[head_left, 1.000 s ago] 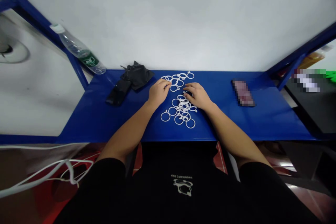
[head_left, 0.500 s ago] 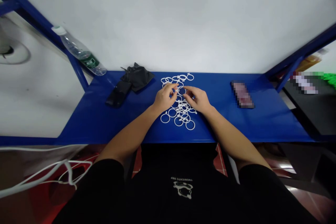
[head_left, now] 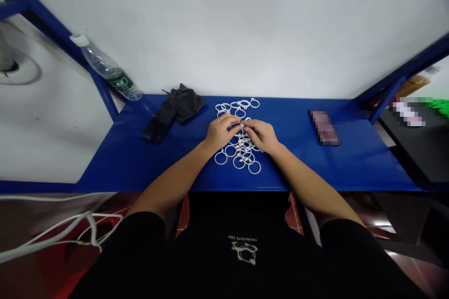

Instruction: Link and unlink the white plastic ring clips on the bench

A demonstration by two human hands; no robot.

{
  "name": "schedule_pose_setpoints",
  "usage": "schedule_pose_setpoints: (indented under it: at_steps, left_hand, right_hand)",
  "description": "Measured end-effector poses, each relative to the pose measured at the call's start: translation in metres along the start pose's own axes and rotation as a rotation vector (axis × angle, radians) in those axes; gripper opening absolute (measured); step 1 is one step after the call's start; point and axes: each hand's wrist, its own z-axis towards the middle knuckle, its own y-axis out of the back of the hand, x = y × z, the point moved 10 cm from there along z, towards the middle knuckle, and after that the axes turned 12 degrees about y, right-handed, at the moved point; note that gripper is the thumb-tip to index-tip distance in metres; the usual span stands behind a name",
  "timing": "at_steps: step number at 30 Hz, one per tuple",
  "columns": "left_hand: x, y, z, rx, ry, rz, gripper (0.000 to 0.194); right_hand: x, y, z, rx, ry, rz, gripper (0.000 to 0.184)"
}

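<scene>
Both hands are over the mid of the blue tabletop [head_left: 119, 163], fingertips meeting amid the white rings [head_left: 254, 167]. L hand [head_left: 219, 133] has thumb & index drawn nearly tog., tips at a small white bit; can't tell if it's actually gripping. R hand [head_left: 264, 135] is pinched nearly closed on what looks like a white ring's small tab [head_left: 242, 124], mostly hidden by fingers.

Rings lie in two loose groups: a smaller one beyond the hands, nr the wall [head_left: 224, 32], & a bigger, overlapping heap on the near side, partly under the fingers. Each has a thin hoop; small tabs show on several.

To the L, well apart from the rings, there's a crumpled blk pouch [head_left: 184, 103] w/ a flat blk item [head_left: 157, 124] touching it. Clear bottle [head_left: 105, 67], white cap & green label, is at the far L corner. Over on the R lies a phone-like slab [head_left: 324, 127], pixelated, so no detail. Both forearms rest nr the front edge; sleeves are blk, same as the shirt [head_left: 210, 266].
</scene>
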Motion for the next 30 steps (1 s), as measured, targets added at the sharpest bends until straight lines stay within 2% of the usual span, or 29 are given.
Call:
schedule_pose_setpoints:
  at_steps: [3, 6, 13, 19, 22, 25, 27, 30]
  left_hand:
    - [-0.001, -0.004, 0.0, 0.058, -0.004, -0.016, 0.015]
    - [-0.002, -0.004, -0.001, 0.06, -0.027, -0.028, 0.016]
    - [0.012, -0.013, -0.001, 0.123, 0.015, 0.063, 0.02]
    - [0.018, -0.015, 0.001, 0.146, 0.039, 0.102, 0.021]
    - [0.026, -0.013, 0.003, 0.133, 0.069, 0.101, 0.022]
    - [0.036, -0.012, 0.004, 0.139, 0.116, 0.119, 0.024]
    - [0.044, -0.013, 0.003, 0.174, 0.162, 0.156, 0.021]
    - [0.053, -0.023, -0.001, 0.288, 0.231, 0.217, 0.016]
  right_hand:
    - [-0.001, 0.001, 0.0, -0.016, -0.037, 0.048, 0.03]
    - [-0.004, 0.002, 0.001, -0.048, -0.119, 0.13, 0.03]
    - [-0.013, -0.002, 0.002, -0.015, -0.284, 0.301, 0.029]
    - [-0.027, -0.013, -0.007, -0.028, -0.354, 0.398, 0.029]
    - [-0.029, -0.014, -0.008, -0.04, -0.34, 0.338, 0.026]
    - [-0.028, -0.003, -0.006, -0.035, -0.269, 0.138, 0.024]
    - [-0.032, 0.006, -0.007, -0.025, -0.249, -0.01, 0.024]
    - [-0.046, 0.015, -0.011, 0.013, -0.274, -0.14, 0.025]
